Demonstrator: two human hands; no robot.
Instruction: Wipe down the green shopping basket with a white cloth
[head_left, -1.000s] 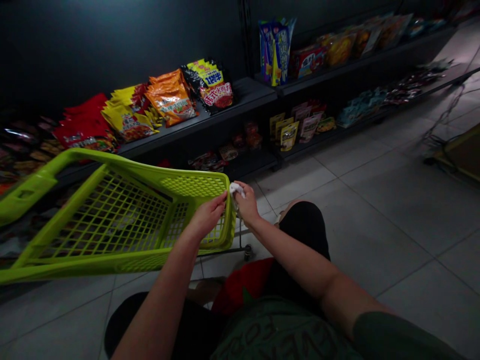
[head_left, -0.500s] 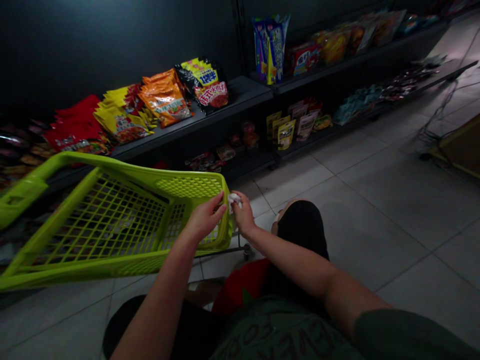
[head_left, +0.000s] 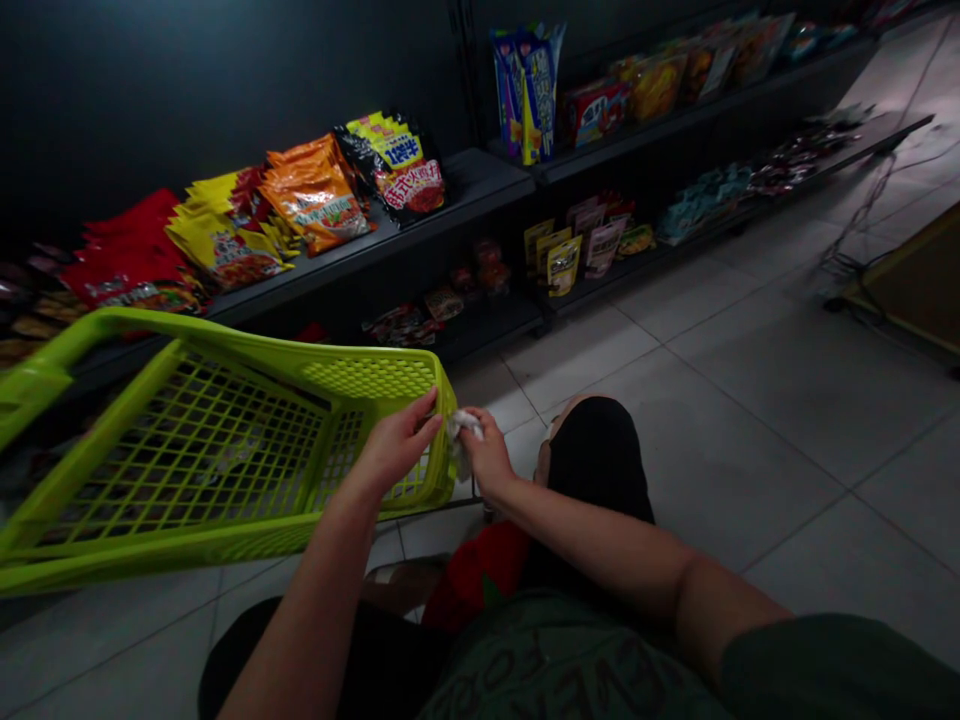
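A lime-green plastic shopping cart [head_left: 352,360] with a lattice basket stands before me on the left. My left hand [head_left: 397,445] reaches over its near side, fingers stretched toward the end wall and the tips at the inner rim. Its thumb and forefinger are apart; the lower fingers are hidden. On the outer side of that same wall, my right hand [head_left: 491,460] is closed around a crumpled white cloth [head_left: 460,440]. The cloth hangs down from the fingers against or very near the green plastic.
Dark shelves [head_left: 480,190] run along the wall with red snack bags [head_left: 135,250], orange bags [head_left: 315,200] and tall blue packs [head_left: 529,95]. Small yellow pouches [head_left: 562,265] sit on the lower shelf. Cables [head_left: 855,260] lie on the tiled floor [head_left: 742,400] at right.
My right hand has moved slightly down the outside of the cart's end, and more of the white cloth now shows. The view has shifted a little; my left hand stays by the rim.
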